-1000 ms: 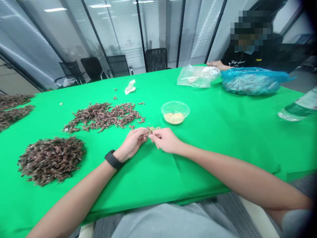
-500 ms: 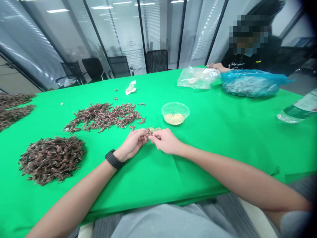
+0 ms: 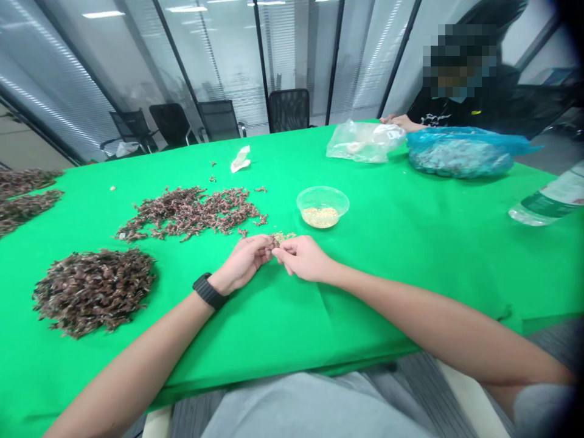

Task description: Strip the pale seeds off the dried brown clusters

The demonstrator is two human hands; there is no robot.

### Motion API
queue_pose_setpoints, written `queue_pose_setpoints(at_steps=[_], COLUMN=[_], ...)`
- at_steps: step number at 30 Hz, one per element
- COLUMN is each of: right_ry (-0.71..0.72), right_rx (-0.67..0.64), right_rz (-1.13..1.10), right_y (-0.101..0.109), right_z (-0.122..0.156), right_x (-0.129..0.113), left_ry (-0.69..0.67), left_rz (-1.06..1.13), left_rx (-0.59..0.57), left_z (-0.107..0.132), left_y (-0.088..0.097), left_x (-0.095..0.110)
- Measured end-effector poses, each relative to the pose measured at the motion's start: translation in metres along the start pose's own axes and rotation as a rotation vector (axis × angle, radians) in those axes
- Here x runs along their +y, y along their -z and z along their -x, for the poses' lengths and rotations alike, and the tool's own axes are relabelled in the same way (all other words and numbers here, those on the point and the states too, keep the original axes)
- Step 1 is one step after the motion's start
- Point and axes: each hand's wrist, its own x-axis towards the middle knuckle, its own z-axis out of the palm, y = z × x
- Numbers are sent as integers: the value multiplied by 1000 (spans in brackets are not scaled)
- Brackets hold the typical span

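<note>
Item: sm. clump of dried brown sprigs (image 3: 280, 238) flecked w/ pale grains, held above table, near clear plastic bowl (image 3: 322, 207) of loose pale grains. L hand (image 3: 244, 263) & R hand (image 3: 303, 258): both closed, fingertips pinching clump between them. Black watch (image 3: 208, 291) on L wrist. Larger brown sprig heap (image 3: 93, 292) on green tablecloth (image 3: 410, 292), left of hands.

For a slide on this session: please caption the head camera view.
Left hand and right hand pinch a small crumbly clump over a green tablecloth, near a clear plastic bowl and brown heaps.
</note>
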Motion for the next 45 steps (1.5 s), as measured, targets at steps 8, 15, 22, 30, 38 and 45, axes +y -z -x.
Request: queue_pose_setpoints(at_steps=[8, 15, 22, 30, 38, 45], right_ry=[5, -84, -197, -254, -198, -181], right_rx=[6, -26, -76, -192, -111, -71], right_rz=[52, -34, -208, -619, -444, -261], right_y=[0, 1, 3, 12, 9, 6], right_z=[0, 1, 3, 1, 0, 2], right_x=[1, -2, -9, -6, -4, -8], left_ry=[13, -79, -319, -647, -613, -548], left_rz=[-27, -128, -468, -884, -811, -741], left_rx=[14, -7, 81, 125, 151, 188], left_z=[1, -1, -2, 2, 2, 1], left_y=[-2, 0, 4, 3, 5, 6], left_x=[3, -1, -4, 1, 1, -2])
